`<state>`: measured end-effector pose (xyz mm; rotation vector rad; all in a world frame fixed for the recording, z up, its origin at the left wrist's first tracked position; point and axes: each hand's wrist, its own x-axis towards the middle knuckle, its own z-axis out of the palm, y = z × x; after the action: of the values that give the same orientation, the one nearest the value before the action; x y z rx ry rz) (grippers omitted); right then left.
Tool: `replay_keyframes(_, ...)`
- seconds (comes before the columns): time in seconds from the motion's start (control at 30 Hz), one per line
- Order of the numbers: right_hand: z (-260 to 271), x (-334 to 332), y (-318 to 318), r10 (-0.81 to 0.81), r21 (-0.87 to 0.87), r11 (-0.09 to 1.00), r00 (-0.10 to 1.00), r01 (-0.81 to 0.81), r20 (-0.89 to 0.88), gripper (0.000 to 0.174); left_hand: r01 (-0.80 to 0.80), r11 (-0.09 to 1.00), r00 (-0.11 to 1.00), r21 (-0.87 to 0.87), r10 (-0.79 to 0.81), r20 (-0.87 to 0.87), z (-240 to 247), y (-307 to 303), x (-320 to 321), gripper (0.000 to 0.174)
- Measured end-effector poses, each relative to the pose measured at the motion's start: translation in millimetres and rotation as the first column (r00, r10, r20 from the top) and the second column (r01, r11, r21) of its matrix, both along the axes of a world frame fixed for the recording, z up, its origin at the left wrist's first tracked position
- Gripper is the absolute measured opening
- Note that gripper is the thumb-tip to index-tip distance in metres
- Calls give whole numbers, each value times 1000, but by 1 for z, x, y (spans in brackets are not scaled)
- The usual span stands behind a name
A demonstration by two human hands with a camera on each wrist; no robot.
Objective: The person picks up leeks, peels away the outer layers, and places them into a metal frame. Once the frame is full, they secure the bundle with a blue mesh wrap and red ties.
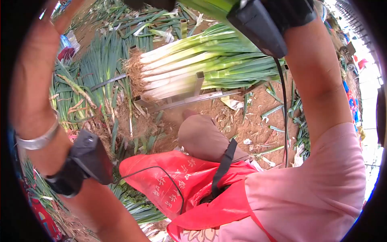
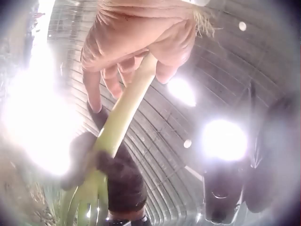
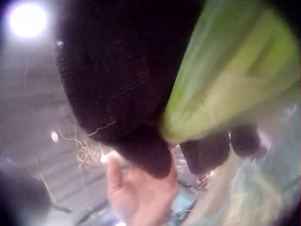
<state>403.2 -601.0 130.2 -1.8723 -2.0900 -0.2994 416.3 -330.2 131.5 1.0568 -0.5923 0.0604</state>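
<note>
A long leek (image 2: 127,110) is held up between both hands, its white stalk sloping across the left wrist view. My bare left hand (image 2: 141,37) grips it close to the root end, thumb on one side and fingers on the other. Thin roots (image 2: 203,23) stick out beyond that hand. Further along, where the green starts, my right hand (image 3: 127,70) in a dark glove grips the same leek. Broad green leaves (image 3: 230,70) fan out past the glove. In the head view the left hand shows only partly at the upper left edge; the top edge crops the right.
A metal rack (image 1: 193,99) in front holds a neat row of leeks (image 1: 177,66), roots to the left. Untrimmed leeks (image 1: 100,60) lie heaped beyond its left end. Leaf scraps (image 1: 234,103) litter the soil. A red apron (image 1: 161,181) covers my lap; a cable (image 1: 284,109) hangs from the right wrist.
</note>
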Motion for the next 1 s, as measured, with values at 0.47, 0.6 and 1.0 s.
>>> replay_keyframes(0.47,-256,-29,-111,-950,-313,268,305,911,75,62,226,832,706,506,217,-674,-331,-32,-82,28)
replay_keyframes(0.6,-299,-31,-100,-944,-440,286,330,851,24,58,-96,428,954,899,297,-40,-367,-25,-86,27)
replay_keyframes(1.0,-307,-83,-115,-991,-156,81,96,984,91,63,-621,-336,778,708,-153,610,-394,-19,-2,34)
